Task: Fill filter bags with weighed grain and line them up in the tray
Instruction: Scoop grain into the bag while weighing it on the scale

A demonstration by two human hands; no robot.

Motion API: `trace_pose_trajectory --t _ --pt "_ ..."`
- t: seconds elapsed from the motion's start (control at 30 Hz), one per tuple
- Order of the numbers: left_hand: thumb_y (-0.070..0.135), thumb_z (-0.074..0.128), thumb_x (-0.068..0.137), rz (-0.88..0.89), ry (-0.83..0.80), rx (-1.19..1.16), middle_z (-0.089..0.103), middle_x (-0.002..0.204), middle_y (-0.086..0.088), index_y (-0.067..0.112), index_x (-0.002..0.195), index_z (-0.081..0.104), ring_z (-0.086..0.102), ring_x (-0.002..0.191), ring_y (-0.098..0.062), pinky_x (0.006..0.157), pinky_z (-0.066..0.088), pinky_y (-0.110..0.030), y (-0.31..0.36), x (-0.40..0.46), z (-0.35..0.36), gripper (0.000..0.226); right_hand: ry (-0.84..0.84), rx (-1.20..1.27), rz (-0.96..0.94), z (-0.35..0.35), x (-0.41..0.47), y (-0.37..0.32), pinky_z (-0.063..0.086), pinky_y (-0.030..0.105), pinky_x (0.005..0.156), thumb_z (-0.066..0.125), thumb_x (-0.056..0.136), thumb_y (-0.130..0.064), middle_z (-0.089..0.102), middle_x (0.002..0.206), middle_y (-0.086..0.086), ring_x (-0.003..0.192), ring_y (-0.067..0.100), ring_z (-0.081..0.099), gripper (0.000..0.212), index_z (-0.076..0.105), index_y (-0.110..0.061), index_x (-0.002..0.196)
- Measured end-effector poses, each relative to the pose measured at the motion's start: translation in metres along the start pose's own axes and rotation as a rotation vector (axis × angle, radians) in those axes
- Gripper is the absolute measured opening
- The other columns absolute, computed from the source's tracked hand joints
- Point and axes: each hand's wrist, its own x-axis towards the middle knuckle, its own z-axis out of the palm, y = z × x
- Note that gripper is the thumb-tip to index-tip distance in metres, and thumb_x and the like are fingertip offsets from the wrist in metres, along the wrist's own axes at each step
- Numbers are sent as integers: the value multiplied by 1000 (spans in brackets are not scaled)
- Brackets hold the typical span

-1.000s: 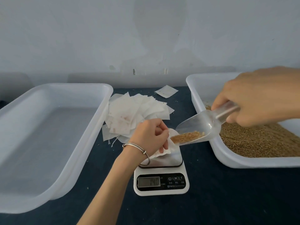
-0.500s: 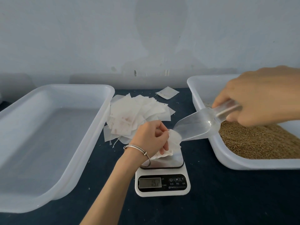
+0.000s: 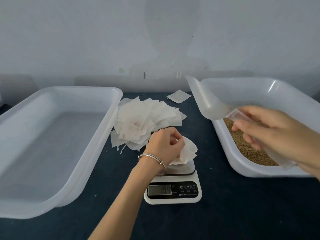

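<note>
Starting at our left, the empty tray (image 3: 52,144) that is to receive the bags sits on the dark table (image 3: 233,213), nothing lined up in it yet. Just beside its right rim lies the heap of spare filter bags (image 3: 145,122), thin white squares with loose strings trailing at the near edge; one stray bag (image 3: 179,96) lies apart near the wall. In the middle our left hand (image 3: 164,146), a bangle (image 3: 152,159) on the wrist, pinches the mouth of the filter bag (image 3: 187,153) with fingers curled round its rim, and the bag rests on the platform of the scale (image 3: 173,189), whose display shows digits we read only roughly. We judge this bag to be light, limp and easily crumpled: it will not stand by itself, so we should hold it at the gathered top edge, where the paper is doubled, and lift straight so the grain settles at the bottom and does not spill from the mouth. A pull on the thin side wall could tear it. Further right, our right hand (image 3: 270,132) has its fingers loosely spread around the handle of the clear scoop (image 3: 207,104), which tilts bowl-up against the rim of the grain tray (image 3: 242,167); the hand is blurred, so we cannot tell how firm that hold is. The grain (image 3: 249,149) lies in that tray.
</note>
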Motion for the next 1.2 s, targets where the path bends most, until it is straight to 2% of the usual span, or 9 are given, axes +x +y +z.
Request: trace_pose_trajectory --t 0.07,0.17,0.33,0.53,0.67,1.0,1.2 --pt "15 54 89 -8 -2 -24 59 45 8 20 73 55 47 39 0 62 44 -24 -1 -1 0 17 22 74 18 10 -2 3 43 32 60 49 74 -62 54 55 -6 49 6 48 32 63 -37 87" --pt "14 53 89 -14 -14 -58 61 47 6 18 74 55 47 38 0 60 43 -23 -1 -3 -3 15 66 157 61 23 -3 4 40 25 56 51 89 -41 53 53 -15 48 0 46 17 64 -30 86" --pt "16 53 89 2 -11 -36 62 48 8 20 75 54 47 40 1 64 50 -27 0 -4 -2 15 65 253 102 37 -3 9 37 13 44 51 93 -32 58 59 -16 47 0 40 16 64 -24 98" --pt "14 53 89 -7 -22 -84 61 48 8 17 77 55 46 40 -1 59 44 -22 -3 -5 -5 13 88 300 136 43 0 15 39 16 45 51 93 -29 69 84 -4 52 4 41 14 62 -28 102" --pt "13 52 89 -11 -6 -112 63 51 7 17 76 55 47 41 0 59 40 -20 -5 -4 -6 14 99 319 136 47 3 16 38 18 45 50 95 -25 69 84 -5 54 6 41 15 61 -29 105" --pt "15 53 91 -18 -28 -108 63 50 7 13 81 57 46 41 0 60 41 -22 -6 -5 -1 11 108 330 159 51 4 17 36 23 48 50 95 -24 69 81 -6 58 11 39 15 61 -28 105" --pt "19 54 91 12 -18 -64 62 51 6 16 82 57 46 40 -3 59 37 -17 -5 -4 2 10 99 318 148 51 3 18 36 20 47 50 95 -25 68 81 -7 54 8 39 15 61 -28 106"
